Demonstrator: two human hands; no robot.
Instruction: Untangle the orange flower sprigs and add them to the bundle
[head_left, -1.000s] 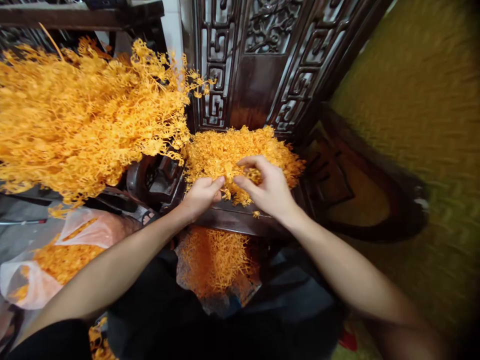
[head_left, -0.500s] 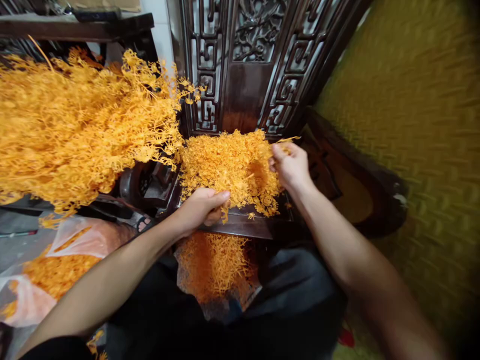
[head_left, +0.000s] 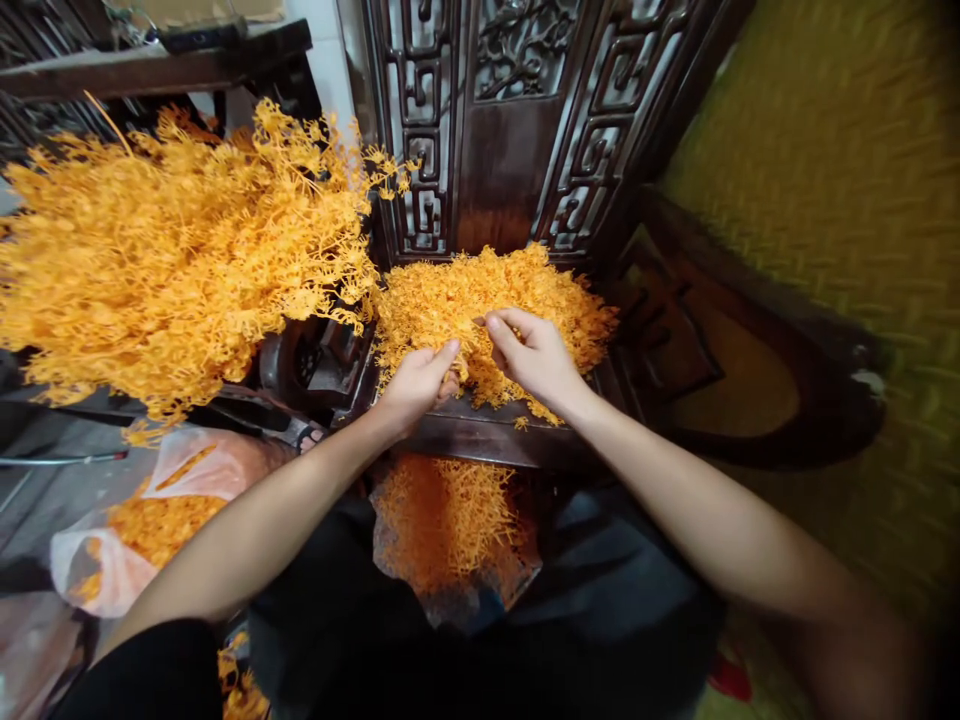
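- L hand (head_left: 420, 385): thumb pressed down on curled fingers, clamped on an orange sprig (head_left: 463, 368) poking out past the tips, just over near edge of pile.
- R hand (head_left: 536, 355): thumb & index tips close tog., nr L hand, over the orange pile (head_left: 502, 285); can't tell if anything's pinched btwn them.
- Orange pile: frilly, heaped on the dark wood seat (head_left: 487, 440), up by the carved chair back (head_left: 502, 155). Stray bit (head_left: 520, 423) lies nr front edge of seat.
- Big orange bunch (head_left: 187, 250) to L of pile, branchy, stands higher than seat, ends reaching twd chair back.
- Lower L: whitish plastic bag (head_left: 225, 460) on grey floor w/ more orange bits (head_left: 165, 525) in it, partly behind L forearm.
- Below seat front, btwn the dark-clothed legs (head_left: 622, 570): clear bag (head_left: 480, 605) w/ thin orange stems (head_left: 480, 510).
- R side: yellowish woven surface (head_left: 847, 180), blurred; small red thing (head_left: 729, 678) low down, can't tell what.
- Upper L: dark wood ledge (head_left: 150, 75) w/ black object (head_left: 202, 36) on top.
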